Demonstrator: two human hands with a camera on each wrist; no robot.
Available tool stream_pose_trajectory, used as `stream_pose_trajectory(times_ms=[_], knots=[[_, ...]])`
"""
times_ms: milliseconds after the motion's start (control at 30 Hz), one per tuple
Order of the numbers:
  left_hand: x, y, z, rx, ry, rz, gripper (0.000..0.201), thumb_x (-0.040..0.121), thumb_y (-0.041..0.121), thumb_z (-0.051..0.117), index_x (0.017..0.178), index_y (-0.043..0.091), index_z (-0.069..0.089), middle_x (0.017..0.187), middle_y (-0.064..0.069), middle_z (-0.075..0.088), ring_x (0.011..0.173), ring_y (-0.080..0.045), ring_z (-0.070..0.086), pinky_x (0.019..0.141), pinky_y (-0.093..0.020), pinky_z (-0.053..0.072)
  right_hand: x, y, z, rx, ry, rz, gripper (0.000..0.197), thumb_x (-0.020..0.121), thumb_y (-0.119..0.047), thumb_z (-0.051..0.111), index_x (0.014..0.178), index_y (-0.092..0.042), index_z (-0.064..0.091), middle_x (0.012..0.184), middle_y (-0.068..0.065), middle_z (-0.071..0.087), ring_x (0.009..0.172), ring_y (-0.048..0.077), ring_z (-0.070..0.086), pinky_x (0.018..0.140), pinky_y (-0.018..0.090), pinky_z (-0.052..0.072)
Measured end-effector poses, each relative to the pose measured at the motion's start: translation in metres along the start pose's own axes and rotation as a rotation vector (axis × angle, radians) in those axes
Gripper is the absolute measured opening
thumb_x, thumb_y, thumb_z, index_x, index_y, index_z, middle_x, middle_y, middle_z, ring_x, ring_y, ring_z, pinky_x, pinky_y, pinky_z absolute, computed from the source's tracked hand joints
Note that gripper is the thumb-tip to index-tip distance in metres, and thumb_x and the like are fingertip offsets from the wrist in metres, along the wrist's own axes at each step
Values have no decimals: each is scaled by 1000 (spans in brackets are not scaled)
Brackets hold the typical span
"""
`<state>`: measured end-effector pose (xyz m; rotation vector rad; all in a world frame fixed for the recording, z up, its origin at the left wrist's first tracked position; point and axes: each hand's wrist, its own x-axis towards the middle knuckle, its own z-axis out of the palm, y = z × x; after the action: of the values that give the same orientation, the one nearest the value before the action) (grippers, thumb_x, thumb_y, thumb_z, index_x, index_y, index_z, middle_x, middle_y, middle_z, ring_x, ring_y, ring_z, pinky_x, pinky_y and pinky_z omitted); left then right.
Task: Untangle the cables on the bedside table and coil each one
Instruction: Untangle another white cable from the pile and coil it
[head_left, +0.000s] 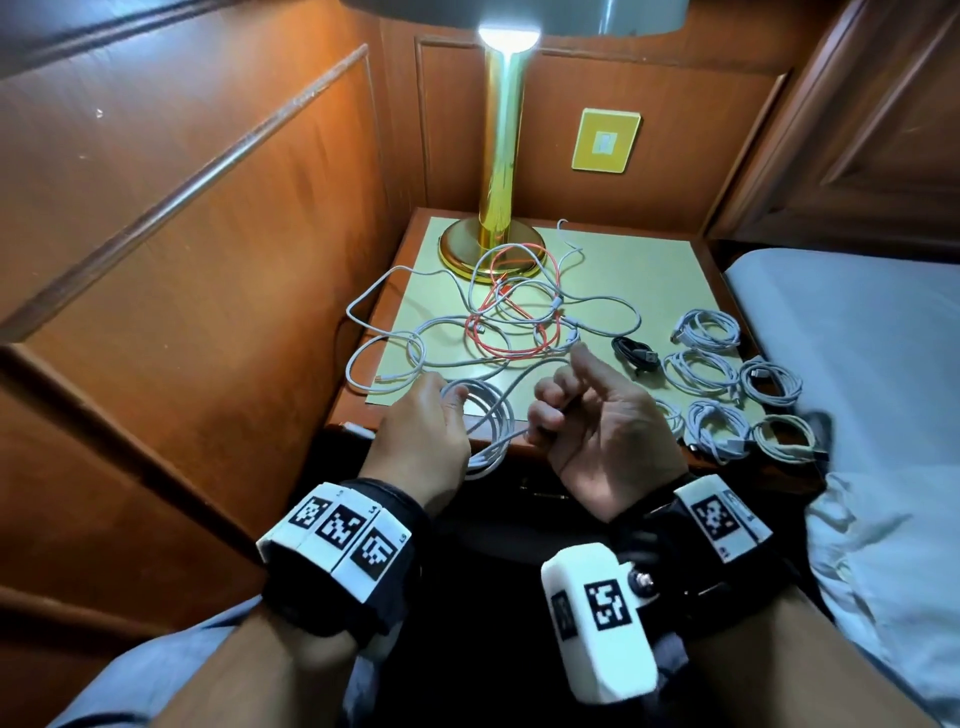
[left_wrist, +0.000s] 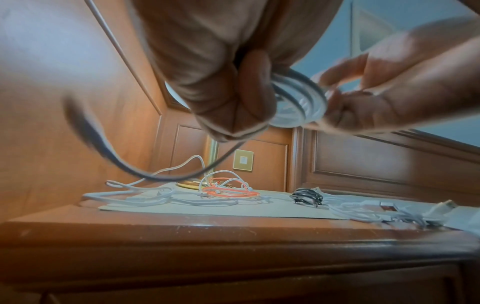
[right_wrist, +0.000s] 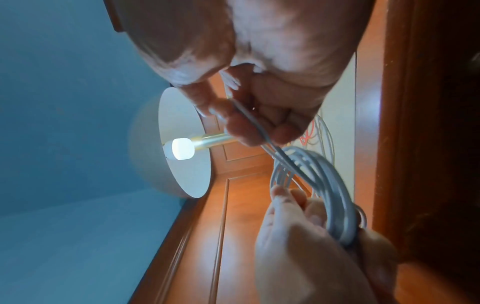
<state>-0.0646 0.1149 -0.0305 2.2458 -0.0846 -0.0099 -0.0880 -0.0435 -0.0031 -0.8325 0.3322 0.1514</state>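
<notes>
I count six finished white coiled cables laid in a cluster at the right side of the wooden bedside counter, with a seventh partly hidden behind my right hand, and one coiled black cable just left of them. One thin orange cable is still tangled among loose white cables in the middle of the pale mat, near the base of the single brass lamp; how many white ones make up that tangle I cannot tell. My left hand has fingers and thumb curled round a half-wound coil of white cable, held above the counter's front edge. My right hand is clenched around the free length of the same cable, pinching it between thumb and fingers just beside the coil. A strand runs from my hands back to the tangle. One yellow wall plate sits behind the lamp, and a white-sheeted bed borders the counter on the right.
</notes>
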Motion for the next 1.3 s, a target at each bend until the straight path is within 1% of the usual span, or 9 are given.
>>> stream_pose_trajectory(times_ms=[167,267,367,600,733,833,933,1100,1300], knots=[[-2,1,-1,9,48,60,21,104,23,45,91,7,50,78,-8,56,77,-33,51,63,-34,26,2,0,0,-141,95,-156,36,101,-38,50,78,-11,56,56,-1,30,45,15,36,54,29,30],[-1,2,-6,-18,81,52,22,104,22,46,86,10,45,67,0,47,64,-25,43,58,-34,18,2,0,-1,-29,97,-257,41,100,-31,53,62,-16,51,56,0,40,50,16,44,57,29,34],[-1,3,-8,-6,92,65,22,104,21,47,84,13,42,65,4,43,58,-15,40,56,-31,17,5,0,-2,-13,159,-253,44,100,-34,55,60,-18,44,58,-1,37,44,13,33,55,30,30],[1,2,-2,-29,54,16,20,104,25,46,92,9,47,76,-2,49,75,-29,46,62,-32,24,10,3,-4,-35,261,-289,33,100,-42,54,92,-9,58,54,-6,28,39,9,27,56,27,29],[3,-2,-7,-14,86,8,18,104,23,46,93,9,48,78,-4,52,74,-29,44,59,-31,21,9,-2,-3,39,211,-292,34,99,-33,58,69,-17,49,51,-6,29,41,10,30,55,27,42],[5,-2,-11,-9,102,15,18,104,22,47,95,7,50,81,-7,53,75,-29,42,60,-30,20,9,-10,-5,130,165,-186,46,97,-35,58,61,-22,33,57,-6,30,43,8,27,42,21,30],[5,-1,-10,-18,94,25,17,104,20,48,90,10,46,74,-4,48,73,-30,40,58,-30,18,7,-12,-7,-24,146,-86,40,96,-45,58,67,-22,43,60,-7,27,41,7,21,36,19,18],[7,-5,-13,14,126,28,19,104,21,48,96,5,54,82,-9,54,83,-40,53,60,-33,19,9,-12,-9,-36,164,-167,27,102,-35,52,97,-10,64,54,-8,24,38,6,24,37,21,31],[5,0,-14,19,159,95,17,103,20,49,92,7,51,77,-8,51,75,-36,47,58,-30,17,11,-22,-23,75,263,-192,28,97,-29,53,71,-21,48,54,-8,24,39,9,22,41,21,25]])
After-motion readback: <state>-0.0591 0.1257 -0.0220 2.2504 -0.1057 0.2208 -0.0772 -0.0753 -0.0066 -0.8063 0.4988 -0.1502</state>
